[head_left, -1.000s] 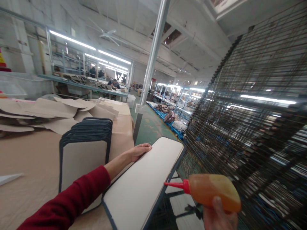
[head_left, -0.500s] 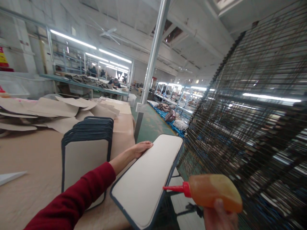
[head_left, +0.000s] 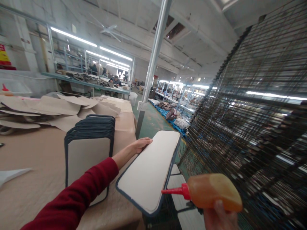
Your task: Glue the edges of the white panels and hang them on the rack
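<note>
My left hand grips the far left edge of a pale rounded panel with a dark blue border, which is tilted beyond the table's edge. In my right hand, at the lower right, lies an amber glue bottle with a red nozzle. It is held sideways, and the nozzle tip meets the panel's right border. To the left on the table leans a stack of similar dark-edged panels.
Loose beige sheets are heaped on the brown-covered table. A metal post rises at the table's far corner. Large wire racks stand close on the right. More pale panels lie below my right hand. A person sits at a distant bench.
The nozzle tip has shifted along the panel's right border toward its near end. The panel's near end sits a little higher in view. Both hands keep their hold.
</note>
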Demonstrator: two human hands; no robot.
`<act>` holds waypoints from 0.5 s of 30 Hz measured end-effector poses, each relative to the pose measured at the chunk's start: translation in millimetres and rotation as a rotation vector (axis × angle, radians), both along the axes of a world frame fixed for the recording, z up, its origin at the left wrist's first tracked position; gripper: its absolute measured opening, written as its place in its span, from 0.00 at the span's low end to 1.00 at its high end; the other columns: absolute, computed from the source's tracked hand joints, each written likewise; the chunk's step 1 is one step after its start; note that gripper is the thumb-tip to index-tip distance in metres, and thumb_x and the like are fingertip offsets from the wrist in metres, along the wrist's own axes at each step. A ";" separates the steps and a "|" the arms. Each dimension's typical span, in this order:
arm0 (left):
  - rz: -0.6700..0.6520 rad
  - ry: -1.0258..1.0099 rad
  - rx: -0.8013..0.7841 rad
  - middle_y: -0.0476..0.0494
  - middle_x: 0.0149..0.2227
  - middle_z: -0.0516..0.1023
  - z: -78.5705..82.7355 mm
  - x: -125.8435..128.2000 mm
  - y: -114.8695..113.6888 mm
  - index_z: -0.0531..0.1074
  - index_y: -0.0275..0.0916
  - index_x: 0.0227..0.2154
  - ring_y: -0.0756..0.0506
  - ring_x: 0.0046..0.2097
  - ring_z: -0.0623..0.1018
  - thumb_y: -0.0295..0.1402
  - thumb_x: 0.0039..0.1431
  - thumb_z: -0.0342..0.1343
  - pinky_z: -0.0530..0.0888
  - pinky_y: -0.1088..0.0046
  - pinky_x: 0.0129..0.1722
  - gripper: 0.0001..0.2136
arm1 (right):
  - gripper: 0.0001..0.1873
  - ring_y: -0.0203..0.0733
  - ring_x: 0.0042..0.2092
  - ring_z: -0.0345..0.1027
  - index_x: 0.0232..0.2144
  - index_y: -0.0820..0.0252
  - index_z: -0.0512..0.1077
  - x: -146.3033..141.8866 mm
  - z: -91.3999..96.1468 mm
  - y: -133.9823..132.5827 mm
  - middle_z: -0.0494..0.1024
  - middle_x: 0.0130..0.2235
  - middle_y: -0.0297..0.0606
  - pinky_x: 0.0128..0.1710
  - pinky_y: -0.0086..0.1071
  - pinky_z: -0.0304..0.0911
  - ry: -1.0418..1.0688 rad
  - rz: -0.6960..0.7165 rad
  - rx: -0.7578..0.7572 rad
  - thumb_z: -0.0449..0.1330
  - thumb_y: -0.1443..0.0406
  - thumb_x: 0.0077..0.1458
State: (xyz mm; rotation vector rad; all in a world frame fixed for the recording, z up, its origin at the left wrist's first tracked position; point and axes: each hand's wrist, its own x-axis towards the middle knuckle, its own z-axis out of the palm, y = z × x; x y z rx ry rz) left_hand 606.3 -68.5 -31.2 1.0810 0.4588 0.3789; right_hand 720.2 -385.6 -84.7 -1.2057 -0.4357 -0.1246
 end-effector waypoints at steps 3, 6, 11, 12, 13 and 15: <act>0.021 0.002 -0.002 0.50 0.20 0.72 0.7 -1.4 3.1 0.64 0.35 0.27 0.50 0.20 0.72 0.28 0.52 0.58 0.69 0.76 0.21 0.06 | 0.22 0.44 0.34 0.69 0.40 0.58 0.71 -2.4 -1.9 -1.1 0.77 0.33 0.39 0.33 0.37 0.67 0.003 0.040 -0.004 0.66 0.55 0.42; 0.040 0.001 -0.004 0.49 0.20 0.72 0.2 -2.9 7.1 0.65 0.35 0.27 0.50 0.19 0.71 0.28 0.51 0.59 0.69 0.76 0.21 0.07 | 0.24 0.44 0.35 0.70 0.42 0.56 0.70 -9.9 4.0 -1.2 0.77 0.34 0.37 0.36 0.38 0.67 0.070 0.094 0.013 0.66 0.56 0.42; 0.096 -0.003 -0.014 0.48 0.20 0.73 -2.7 -5.0 14.7 0.66 0.34 0.26 0.50 0.19 0.72 0.28 0.50 0.60 0.69 0.76 0.20 0.07 | 0.30 0.41 0.34 0.70 0.46 0.56 0.68 -19.7 15.2 2.4 0.77 0.35 0.35 0.33 0.33 0.67 0.129 0.072 0.049 0.68 0.57 0.39; 0.110 -0.004 -0.018 0.48 0.19 0.73 -3.5 -5.3 16.2 0.66 0.34 0.25 0.50 0.19 0.72 0.28 0.50 0.60 0.69 0.76 0.20 0.07 | 0.29 0.40 0.34 0.70 0.45 0.56 0.68 -19.8 15.1 2.9 0.77 0.34 0.34 0.32 0.31 0.67 0.132 0.054 0.056 0.68 0.57 0.38; 0.125 -0.005 -0.024 0.48 0.19 0.73 -4.4 -5.5 17.7 0.66 0.35 0.25 0.49 0.19 0.72 0.28 0.51 0.59 0.69 0.75 0.20 0.07 | 0.28 0.39 0.34 0.70 0.43 0.57 0.70 -19.1 14.1 2.9 0.77 0.33 0.34 0.32 0.30 0.67 0.139 0.037 0.060 0.69 0.57 0.37; 0.156 -0.007 -0.036 0.48 0.19 0.72 -6.5 -5.8 21.0 0.66 0.34 0.25 0.49 0.19 0.72 0.27 0.51 0.59 0.69 0.75 0.20 0.06 | 0.24 0.38 0.34 0.70 0.39 0.57 0.71 -15.9 10.9 0.7 0.77 0.31 0.33 0.32 0.27 0.66 0.091 0.011 0.031 0.69 0.58 0.37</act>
